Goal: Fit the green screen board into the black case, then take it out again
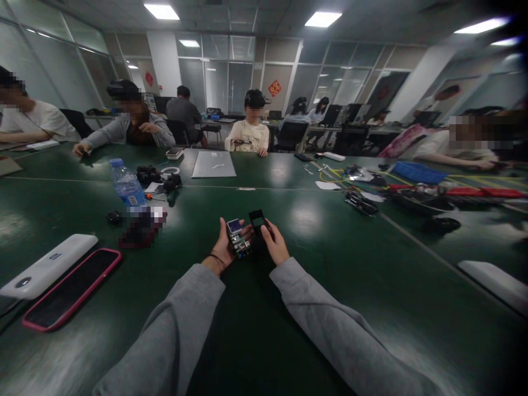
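My left hand (223,245) is closed around the side of a small circuit board (239,240), which has a little screen at its upper end and several connectors at its lower end. In my right hand (277,242) is a black plastic cover (257,219) with a rectangular window cut in it, pinched between thumb and fingers. Both pieces are held above the green table (313,264), close together but apart. Some fingertips of each hand are hidden behind the parts.
To the left lie a white power bank (53,264), a red-edged phone (72,289) and a water bottle (127,184). A closed silver laptop (213,164) lies ahead. Cables, pliers-like tools (361,202) and a blue tray (418,172) are on the right. Several people sit around the table.
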A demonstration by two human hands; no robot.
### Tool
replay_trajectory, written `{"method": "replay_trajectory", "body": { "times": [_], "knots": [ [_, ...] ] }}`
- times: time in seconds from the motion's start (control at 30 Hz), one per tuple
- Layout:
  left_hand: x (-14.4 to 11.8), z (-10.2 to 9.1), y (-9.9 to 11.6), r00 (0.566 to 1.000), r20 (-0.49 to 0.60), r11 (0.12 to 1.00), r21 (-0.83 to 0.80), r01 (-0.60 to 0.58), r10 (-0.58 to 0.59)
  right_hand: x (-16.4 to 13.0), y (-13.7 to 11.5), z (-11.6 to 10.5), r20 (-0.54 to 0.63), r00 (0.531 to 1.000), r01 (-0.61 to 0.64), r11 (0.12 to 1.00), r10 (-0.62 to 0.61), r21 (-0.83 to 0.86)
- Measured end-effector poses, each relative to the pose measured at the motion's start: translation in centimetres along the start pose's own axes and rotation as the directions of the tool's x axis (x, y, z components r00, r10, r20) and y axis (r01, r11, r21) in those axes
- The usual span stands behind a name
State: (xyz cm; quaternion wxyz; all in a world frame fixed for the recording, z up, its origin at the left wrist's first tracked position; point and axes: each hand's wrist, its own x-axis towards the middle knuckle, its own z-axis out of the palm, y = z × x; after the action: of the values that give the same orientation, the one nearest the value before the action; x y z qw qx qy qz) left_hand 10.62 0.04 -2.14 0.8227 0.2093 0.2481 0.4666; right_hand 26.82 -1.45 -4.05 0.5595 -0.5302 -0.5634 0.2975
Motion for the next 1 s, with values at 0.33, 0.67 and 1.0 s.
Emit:
{"method": "replay_trajectory", "body": {
  "times": [0.33,0.67,1.0],
  "knots": [
    [-0.1,0.1,0.1,1.0,0.019,1.0,-0.003,0.002,-0.002,-0.1,0.7,-0.5,-0.066,0.988,0.116,0.946,-0.142,-0.303],
    [-0.2,-0.1,0.8,0.998,0.019,0.992,-0.119,-0.052,0.055,-0.7,0.7,-1.9,0.068,0.983,0.183,0.88,-0.17,-0.439],
    [-0.4,-0.4,0.9,0.996,0.044,0.984,-0.163,-0.066,0.074,0.1,0.2,-3.4,0.07,0.941,0.323,0.811,-0.332,-0.488]
  ]
}}
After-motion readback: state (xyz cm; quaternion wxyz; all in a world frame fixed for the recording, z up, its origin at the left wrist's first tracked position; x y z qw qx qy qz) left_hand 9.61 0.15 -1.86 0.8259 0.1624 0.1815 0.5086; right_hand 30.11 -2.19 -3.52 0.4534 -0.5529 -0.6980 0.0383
